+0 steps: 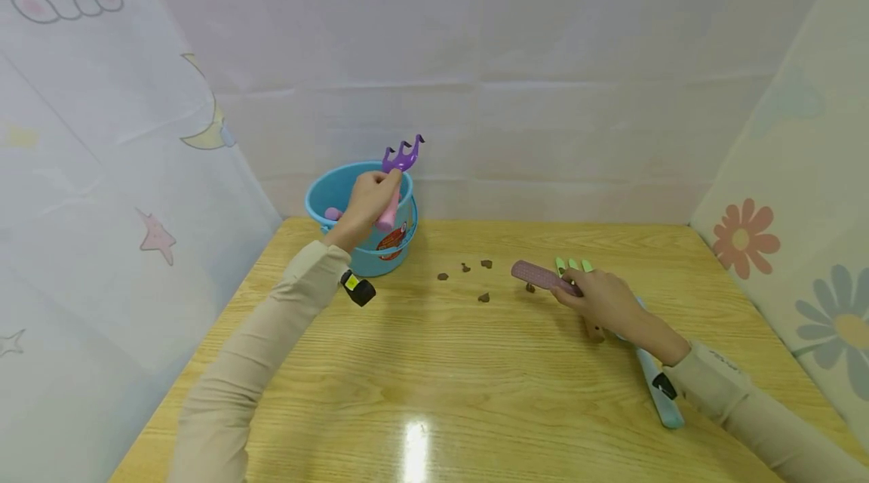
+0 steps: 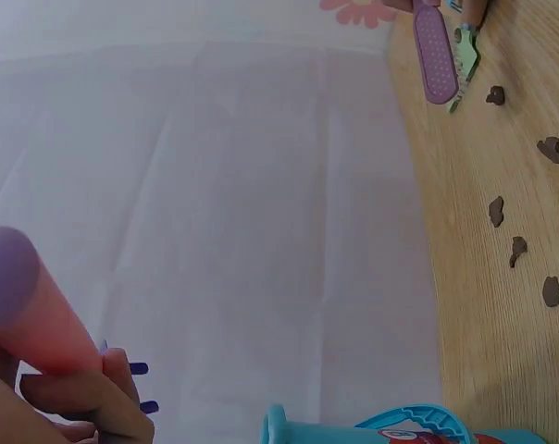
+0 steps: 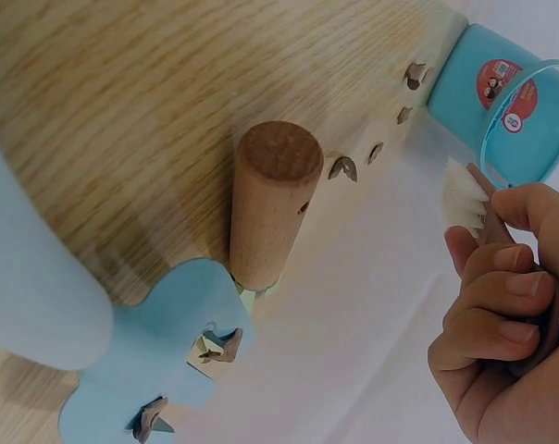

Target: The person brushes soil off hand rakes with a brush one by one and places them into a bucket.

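Over the rim of the blue bucket, my left hand grips a toy hand rake with purple tines and a pink handle. Its tines point up and away. A pink rounded end shows inside the bucket. On the right, my right hand holds a mauve-backed brush low over the table; its white bristles show in the right wrist view. Beneath that hand lies a green-pronged fork with a wooden handle. A light blue tool lies under the right wrist.
Several small brown bits are scattered across the wooden table between bucket and brush. More brown bits lie on the light blue tool's broad head. Printed cloth hangs behind the table and along both sides.
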### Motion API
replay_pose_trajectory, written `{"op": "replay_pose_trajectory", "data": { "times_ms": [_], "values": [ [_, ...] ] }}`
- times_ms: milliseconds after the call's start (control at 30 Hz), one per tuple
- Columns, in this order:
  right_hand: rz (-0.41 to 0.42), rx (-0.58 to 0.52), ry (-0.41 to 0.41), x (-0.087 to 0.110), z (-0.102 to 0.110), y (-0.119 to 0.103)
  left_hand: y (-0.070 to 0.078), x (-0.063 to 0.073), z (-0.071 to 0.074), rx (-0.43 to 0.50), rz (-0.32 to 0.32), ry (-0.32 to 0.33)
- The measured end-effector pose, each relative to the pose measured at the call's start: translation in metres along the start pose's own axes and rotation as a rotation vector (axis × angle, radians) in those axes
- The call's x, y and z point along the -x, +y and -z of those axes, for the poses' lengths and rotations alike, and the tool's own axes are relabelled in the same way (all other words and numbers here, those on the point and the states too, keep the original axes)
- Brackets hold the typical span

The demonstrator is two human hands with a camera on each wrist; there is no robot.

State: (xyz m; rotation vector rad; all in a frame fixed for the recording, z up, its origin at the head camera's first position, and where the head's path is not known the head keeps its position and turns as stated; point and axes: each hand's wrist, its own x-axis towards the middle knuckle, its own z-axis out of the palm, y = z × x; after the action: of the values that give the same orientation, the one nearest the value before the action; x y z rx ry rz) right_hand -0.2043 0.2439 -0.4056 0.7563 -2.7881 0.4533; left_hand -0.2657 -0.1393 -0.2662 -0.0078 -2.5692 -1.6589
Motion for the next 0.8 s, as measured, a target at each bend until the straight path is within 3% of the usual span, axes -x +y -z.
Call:
{"op": "replay_pose_trajectory", "data": {
  "times_ms": [367, 633, 800],
  "values": [
    [-0.001, 0.009, 0.004, 0.0, -0.001, 0.001, -0.011, -0.01, 0.024, 0.04, 0.1, -0.066],
    [-0.004, 0.0, 0.0, -0.001, -0.002, 0.001, -0.01, -0.015, 0.041, 0.11, 0.148, -0.136],
    [-0.003, -0.003, -0.002, -0.001, -0.001, 0.0, -0.011, -0.019, 0.052, 0.072, 0.198, -0.174]
  ]
}}
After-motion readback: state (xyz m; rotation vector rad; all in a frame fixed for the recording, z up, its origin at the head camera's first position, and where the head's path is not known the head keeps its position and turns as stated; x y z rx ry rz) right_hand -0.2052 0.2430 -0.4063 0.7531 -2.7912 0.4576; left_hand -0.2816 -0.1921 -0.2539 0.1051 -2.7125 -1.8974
